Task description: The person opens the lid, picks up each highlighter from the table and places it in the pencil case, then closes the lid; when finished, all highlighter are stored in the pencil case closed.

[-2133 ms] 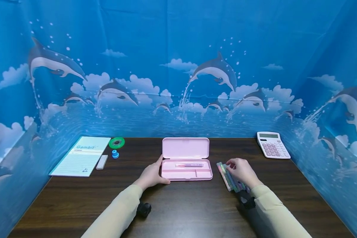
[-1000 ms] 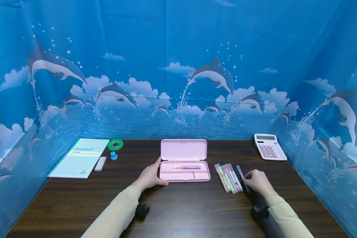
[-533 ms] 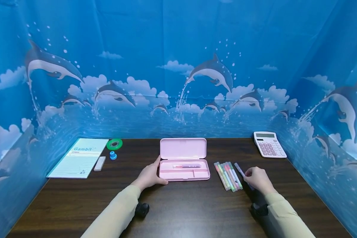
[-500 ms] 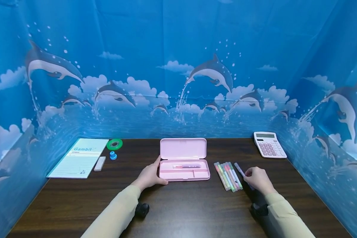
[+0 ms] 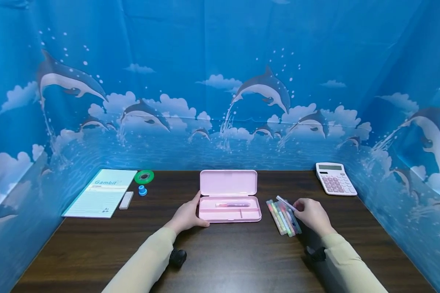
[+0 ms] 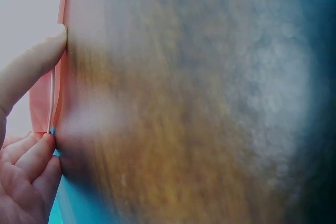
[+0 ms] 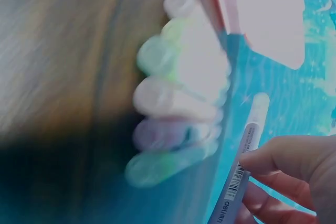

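Note:
A pink pencil case point(image 5: 229, 216) lies with its lid raised, and a pinkish-purple marker point(image 5: 232, 204) rests in its long compartment. My left hand point(image 5: 186, 215) holds the case by its left end; in the left wrist view the thumb point(image 6: 37, 61) lies along one edge and the fingertips touch farther along it. My right hand point(image 5: 313, 213) pinches a pale purple marker point(image 7: 241, 166) between thumb and fingers, lifted and tilted, its barcode label showing in the right wrist view. Just left of and below it, a row of several coloured markers point(image 5: 281, 219) lies on the table.
A white calculator point(image 5: 336, 179) stands at the back right. To the left are a notebook point(image 5: 100, 193), a white eraser point(image 5: 126, 200), a small blue object point(image 5: 142, 190) and a green tape roll point(image 5: 144, 176). A dolphin-print curtain point(image 5: 220, 81) encloses the dark wooden table point(image 5: 220, 260).
My right hand moved from over the marker row to a separate purple marker on the right, then picked it up and brought it leftward beside the row. The left hand has stayed on the case.

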Demonstrator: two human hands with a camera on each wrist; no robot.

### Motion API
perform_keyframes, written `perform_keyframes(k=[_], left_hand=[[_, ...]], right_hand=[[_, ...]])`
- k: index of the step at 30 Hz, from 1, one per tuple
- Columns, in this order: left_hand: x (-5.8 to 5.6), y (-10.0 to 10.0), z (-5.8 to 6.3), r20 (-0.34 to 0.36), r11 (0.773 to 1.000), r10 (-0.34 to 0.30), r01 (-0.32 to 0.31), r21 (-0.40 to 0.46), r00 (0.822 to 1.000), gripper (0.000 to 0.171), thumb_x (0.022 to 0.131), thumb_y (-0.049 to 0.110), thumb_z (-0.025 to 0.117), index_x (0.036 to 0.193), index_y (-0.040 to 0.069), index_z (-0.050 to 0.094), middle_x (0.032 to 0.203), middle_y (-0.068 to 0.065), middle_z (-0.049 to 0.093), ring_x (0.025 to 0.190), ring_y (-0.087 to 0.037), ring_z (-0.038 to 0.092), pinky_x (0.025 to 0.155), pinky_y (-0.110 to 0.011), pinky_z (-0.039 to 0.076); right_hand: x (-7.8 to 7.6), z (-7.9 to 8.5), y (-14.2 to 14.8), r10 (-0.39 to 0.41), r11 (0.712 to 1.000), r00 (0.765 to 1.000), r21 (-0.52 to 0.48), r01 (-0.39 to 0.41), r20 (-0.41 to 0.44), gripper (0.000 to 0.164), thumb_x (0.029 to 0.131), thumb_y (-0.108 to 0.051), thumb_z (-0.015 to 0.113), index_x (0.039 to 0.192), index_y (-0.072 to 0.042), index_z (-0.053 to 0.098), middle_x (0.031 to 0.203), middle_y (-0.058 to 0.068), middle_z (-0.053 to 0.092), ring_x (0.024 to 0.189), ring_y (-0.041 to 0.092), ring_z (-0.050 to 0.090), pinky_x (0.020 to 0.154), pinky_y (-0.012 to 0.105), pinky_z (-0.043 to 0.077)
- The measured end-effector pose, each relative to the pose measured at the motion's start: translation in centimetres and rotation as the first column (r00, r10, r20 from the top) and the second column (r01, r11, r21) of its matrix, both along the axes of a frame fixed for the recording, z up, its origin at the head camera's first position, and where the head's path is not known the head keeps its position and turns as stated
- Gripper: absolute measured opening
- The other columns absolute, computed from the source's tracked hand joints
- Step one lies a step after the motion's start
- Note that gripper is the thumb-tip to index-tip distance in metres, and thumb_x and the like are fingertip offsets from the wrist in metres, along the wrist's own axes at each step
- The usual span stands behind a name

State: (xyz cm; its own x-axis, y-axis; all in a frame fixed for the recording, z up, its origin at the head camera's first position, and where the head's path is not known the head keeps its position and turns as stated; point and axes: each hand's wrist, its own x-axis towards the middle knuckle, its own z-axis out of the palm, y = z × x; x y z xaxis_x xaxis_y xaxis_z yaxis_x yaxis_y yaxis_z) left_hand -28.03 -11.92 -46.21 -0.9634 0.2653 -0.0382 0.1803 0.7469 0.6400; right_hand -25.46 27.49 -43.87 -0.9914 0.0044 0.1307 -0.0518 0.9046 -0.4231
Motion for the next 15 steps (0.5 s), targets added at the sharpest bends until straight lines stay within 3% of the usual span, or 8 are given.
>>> perform_keyframes(k=[15], left_hand=[[-0.1,0.0,-0.4,-0.008,1.0,0.003,-0.003,0.002,1.0,0.118,0.064,0.032,0.088,0.153,0.007,0.014,0.144,-0.018,0.043,0.126,-0.034,0.047,0.103,-0.051,0.039]], right_hand=[[-1.9,1.4,-5.6,0.118,0.993,0.993,-0.001,-0.118,-0.022,0.009,0.077,-0.011,0.073,0.086,-0.008,0.073,0.073,0.002,0.06,0.065,0.016,0.051,0.056,0.03,0.043]])
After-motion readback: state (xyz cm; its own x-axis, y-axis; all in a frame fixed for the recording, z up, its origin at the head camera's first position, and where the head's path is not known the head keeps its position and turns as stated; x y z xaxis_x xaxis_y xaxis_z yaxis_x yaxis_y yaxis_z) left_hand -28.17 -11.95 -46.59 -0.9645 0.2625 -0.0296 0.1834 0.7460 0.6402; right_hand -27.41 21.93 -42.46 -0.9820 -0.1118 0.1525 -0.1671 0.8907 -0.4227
